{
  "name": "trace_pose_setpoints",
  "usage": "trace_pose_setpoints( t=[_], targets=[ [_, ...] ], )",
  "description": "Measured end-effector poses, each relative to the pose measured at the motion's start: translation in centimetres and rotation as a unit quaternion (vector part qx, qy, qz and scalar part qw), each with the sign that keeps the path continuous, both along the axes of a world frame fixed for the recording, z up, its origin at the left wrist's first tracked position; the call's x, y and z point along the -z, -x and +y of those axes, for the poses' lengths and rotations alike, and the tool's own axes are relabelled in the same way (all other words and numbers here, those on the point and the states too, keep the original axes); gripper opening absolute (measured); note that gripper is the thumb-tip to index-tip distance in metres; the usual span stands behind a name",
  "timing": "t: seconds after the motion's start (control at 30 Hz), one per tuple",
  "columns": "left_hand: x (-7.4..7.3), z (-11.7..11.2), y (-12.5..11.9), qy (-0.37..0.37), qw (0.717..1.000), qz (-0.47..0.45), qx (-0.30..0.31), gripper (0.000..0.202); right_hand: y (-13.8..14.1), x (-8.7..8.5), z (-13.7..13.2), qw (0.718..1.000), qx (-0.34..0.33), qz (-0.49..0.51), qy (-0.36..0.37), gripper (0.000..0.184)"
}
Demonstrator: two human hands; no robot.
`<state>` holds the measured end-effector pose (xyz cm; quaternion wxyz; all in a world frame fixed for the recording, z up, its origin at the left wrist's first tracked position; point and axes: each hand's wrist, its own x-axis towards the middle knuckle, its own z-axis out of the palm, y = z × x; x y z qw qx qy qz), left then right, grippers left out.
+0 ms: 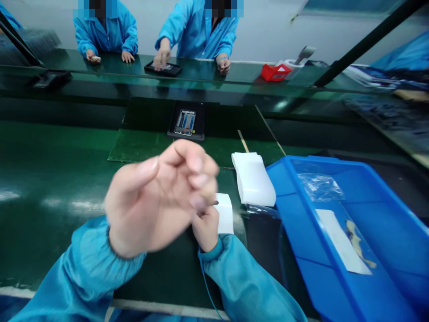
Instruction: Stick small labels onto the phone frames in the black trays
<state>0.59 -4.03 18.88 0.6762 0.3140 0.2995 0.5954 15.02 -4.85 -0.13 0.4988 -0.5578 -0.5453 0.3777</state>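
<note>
My left hand [161, 201] is raised close to the camera, slightly blurred. Its palm shows with nothing in it; the fingers curl loosely and the thumb stands apart. Behind and below it, my right hand [207, 227] is closed at the edge of a white sheet [225, 213], its fingertips partly covered by my left hand. A small dark spot shows by those fingertips, too small to name. Just beyond the sheet lies a stack of white curved sheets [254, 179]. Farther forward, a phone frame with exposed insides [185, 122] rests in a black tray [200, 129].
A blue bin [295, 214] at right holds clear plastic, a white strip and scraps. Dark film [264, 241] lies beside it. A cord [208, 286] runs from my right cuff. Across a raised ledge, two co-workers in blue sit near a black tray [176, 70] and a red box [273, 73].
</note>
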Motion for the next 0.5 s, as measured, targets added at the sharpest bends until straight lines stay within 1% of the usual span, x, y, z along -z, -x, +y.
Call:
trace_pose_setpoints(
  t=[0.03, 0.07, 0.1, 0.13, 0.17, 0.2, 0.23, 0.3, 0.37, 0.43, 0.5],
  targets=[
    [0.6, 1.4, -0.3, -0.015, 1.000, 0.004, -0.007, 0.037, 0.0, -0.1, 0.0, 1.000, -0.008, 0.008, 0.000, 0.023],
    [1.6, 3.0, -0.6, -0.027, 0.999, 0.025, -0.027, 0.033, 0.1, -0.1, 0.0, 1.000, -0.013, 0.018, -0.002, 0.022],
    [2.9, 4.6, -0.8, -0.026, 0.995, 0.073, -0.061, 0.030, 0.1, 0.0, 0.1, 0.999, -0.016, 0.029, -0.001, 0.021],
    [4.4, 6.4, -0.8, -0.015, 0.982, 0.157, -0.108, 0.030, 0.1, 0.1, 0.1, 0.999, -0.019, 0.040, 0.003, 0.020],
    [6.1, 8.1, -0.6, 0.003, 0.945, 0.289, -0.154, 0.030, 0.1, 0.2, 0.1, 0.998, -0.023, 0.050, 0.009, 0.021],
    [7.8, 9.9, -0.3, 0.030, 0.877, 0.439, -0.194, 0.030, 0.2, 0.3, 0.1, 0.998, -0.028, 0.060, 0.016, 0.021],
    [9.4, 11.7, 0.2, 0.045, 0.843, 0.492, -0.211, 0.030, 0.2, 0.5, 0.1, 0.997, -0.032, 0.068, 0.023, 0.021],
    [12.0, 14.9, 1.4, 0.057, 0.795, 0.565, -0.214, 0.025, 0.4, 0.7, 0.1, 0.995, -0.042, 0.084, 0.033, 0.021],
    [13.7, 17.6, 2.3, 0.079, 0.749, 0.622, -0.213, 0.016, 0.5, 0.8, 0.1, 0.993, -0.050, 0.097, 0.036, 0.021],
    [14.7, 19.8, 2.8, 0.104, 0.707, 0.668, -0.210, 0.015, 0.6, 0.9, 0.1, 0.992, -0.052, 0.106, 0.036, 0.020],
    [15.3, 21.6, 2.8, 0.121, 0.676, 0.699, -0.200, 0.021, 0.6, 0.9, 0.1, 0.991, -0.052, 0.113, 0.038, 0.020]
  ],
)
